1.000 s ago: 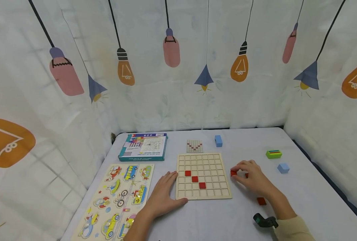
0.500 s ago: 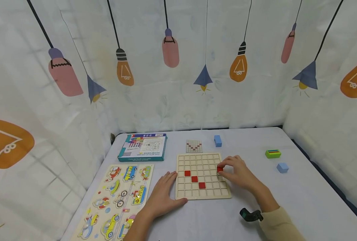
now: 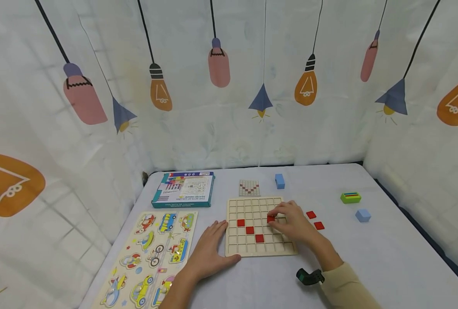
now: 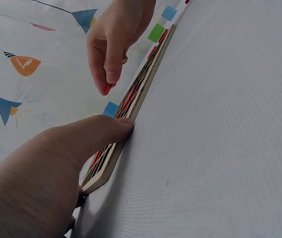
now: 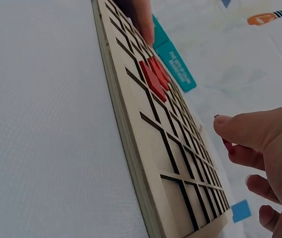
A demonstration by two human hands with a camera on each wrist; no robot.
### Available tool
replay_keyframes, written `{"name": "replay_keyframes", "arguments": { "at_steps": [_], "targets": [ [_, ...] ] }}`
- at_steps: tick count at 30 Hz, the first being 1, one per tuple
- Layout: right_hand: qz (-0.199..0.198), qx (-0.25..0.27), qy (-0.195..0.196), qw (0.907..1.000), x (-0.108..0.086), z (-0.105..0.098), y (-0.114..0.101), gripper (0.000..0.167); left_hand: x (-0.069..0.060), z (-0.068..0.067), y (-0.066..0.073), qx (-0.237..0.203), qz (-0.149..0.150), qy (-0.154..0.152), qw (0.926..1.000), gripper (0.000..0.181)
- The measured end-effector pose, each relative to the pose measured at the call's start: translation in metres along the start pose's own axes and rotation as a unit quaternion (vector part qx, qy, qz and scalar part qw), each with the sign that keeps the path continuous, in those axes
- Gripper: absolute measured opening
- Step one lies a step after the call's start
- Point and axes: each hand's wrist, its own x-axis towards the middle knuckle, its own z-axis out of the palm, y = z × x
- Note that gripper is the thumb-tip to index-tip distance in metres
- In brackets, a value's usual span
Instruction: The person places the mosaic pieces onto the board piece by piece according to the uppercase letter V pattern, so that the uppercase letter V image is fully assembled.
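A wooden grid board point(image 3: 236, 248) lies on the white table, with several red square tiles point(image 3: 250, 230) set diagonally in its cells. My left hand point(image 3: 209, 249) rests at the board's near left corner, fingers fairly straight along the left side. Its thumb touches the front edge, as the left wrist view also shows. Over the right half of the board, my right hand point(image 3: 296, 223) pinches one red tile point(image 3: 270, 219) between thumb and fingers. In the right wrist view this tile point(image 5: 227, 145) is mostly hidden by the fingertips and held above the grid.
Two loose red tiles point(image 3: 319, 225) lie right of the board. Behind it are a small pattern card point(image 3: 249, 188) and a blue block point(image 3: 280, 181). A green block point(image 3: 350, 198) and another blue block point(image 3: 363, 215) stand farther right. A boxed set point(image 3: 182, 189) and a vehicle puzzle point(image 3: 136, 244) lie left.
My right hand has carried the red tile left from the table beside the board to over the grid, uncovering the loose tiles there. The left hand stays in place.
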Motion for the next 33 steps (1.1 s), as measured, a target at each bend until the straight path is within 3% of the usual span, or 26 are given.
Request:
{"name": "replay_keyframes", "arguments": {
  "at_steps": [33],
  "targets": [
    [0.005, 0.029, -0.033, 0.9990, 0.034, 0.040, -0.027, 0.025, 0.001, -0.001, 0.000, 0.009, -0.001, 0.000, 1.0000, 0.118]
  ]
}}
